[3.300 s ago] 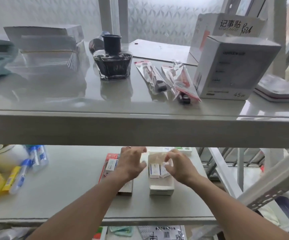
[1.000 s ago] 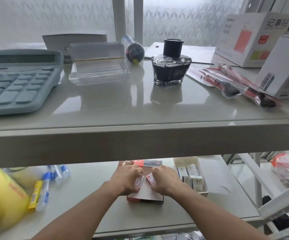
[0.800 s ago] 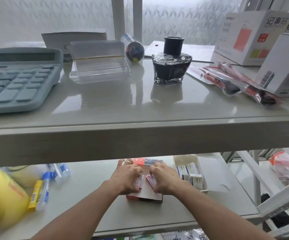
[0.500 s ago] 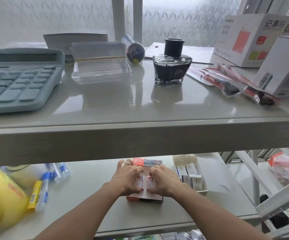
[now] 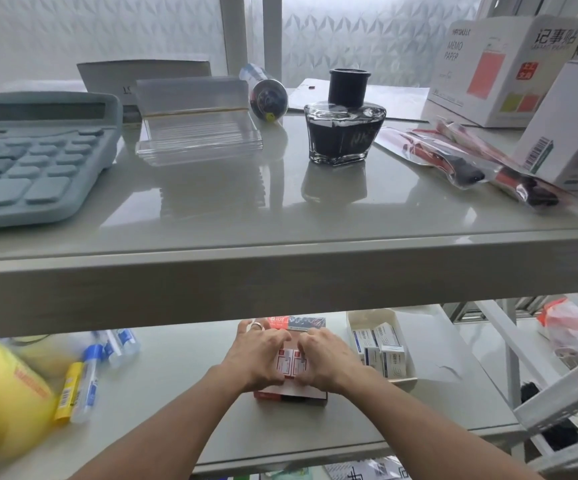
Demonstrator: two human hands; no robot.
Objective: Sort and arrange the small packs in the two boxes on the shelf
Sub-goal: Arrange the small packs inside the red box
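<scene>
On the lower shelf a red box lies under both hands. My left hand and my right hand press from either side on two small red-and-white packs standing side by side in it. A ring shows on a left-hand finger. More red and blue packs sit at the box's far end. To the right stands a white box holding several white-and-blue packs; the right wrist hides its near left corner.
The upper shelf's edge hangs low over the hands. It carries a calculator, clear sleeves, an ink bottle, bagged pens and white cartons. Correction pens and a yellow roll lie lower left.
Both hands left the white box and went to the red box on its left. The two red-and-white packs, first tilted apart, now stand squeezed together between the hands.
</scene>
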